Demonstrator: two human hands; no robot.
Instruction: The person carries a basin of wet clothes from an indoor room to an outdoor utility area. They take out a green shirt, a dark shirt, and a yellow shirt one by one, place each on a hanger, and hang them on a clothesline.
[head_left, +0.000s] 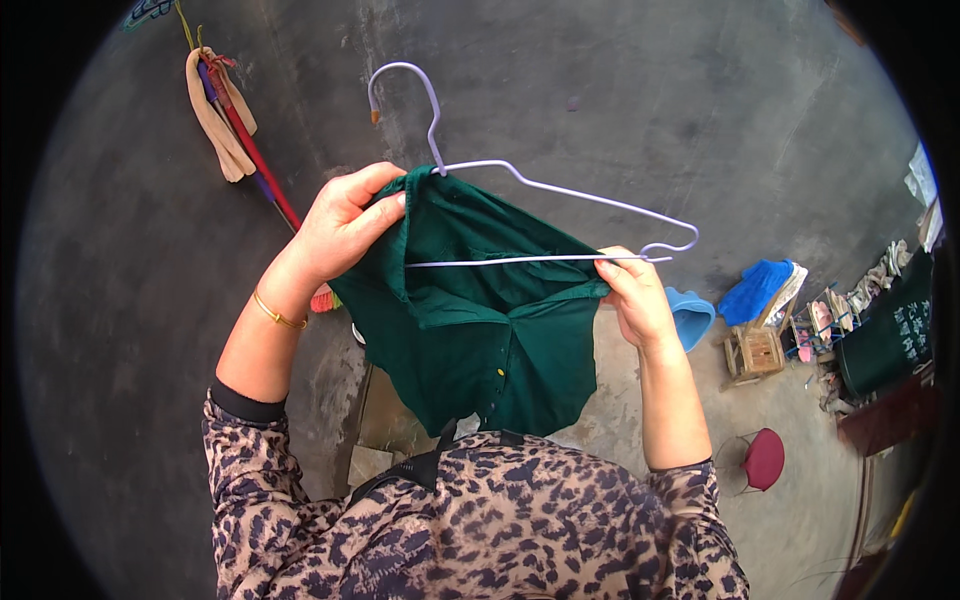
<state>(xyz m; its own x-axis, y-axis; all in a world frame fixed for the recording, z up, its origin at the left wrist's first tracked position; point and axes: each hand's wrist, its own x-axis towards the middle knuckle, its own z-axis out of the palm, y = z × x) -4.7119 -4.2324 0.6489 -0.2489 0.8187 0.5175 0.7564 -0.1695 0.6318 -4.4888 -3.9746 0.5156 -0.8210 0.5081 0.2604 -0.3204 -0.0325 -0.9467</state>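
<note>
A dark green buttoned garment (465, 345) is spread between my two hands, its neck opening held wide. My left hand (349, 221) pinches the garment's upper left edge close to the hook's base. A lilac clothes hanger (585, 196) sits partly within the garment. Its left end is hidden under the cloth, while its right shoulder stands free outside, and its lower bar crosses the opening. On the right, my right hand (634, 289) grips the garment's edge by the bar's right end. The hanger's hook points up, its tip orange-brown.
Against the dark wall at upper left hang a beige cloth (217, 127) and a red-handled broom (251, 146). To the right are a blue plastic basin (691, 319), a wooden stool (754, 352) with a blue cloth above, a shoe rack (817, 322) and a dark red round stool (765, 459).
</note>
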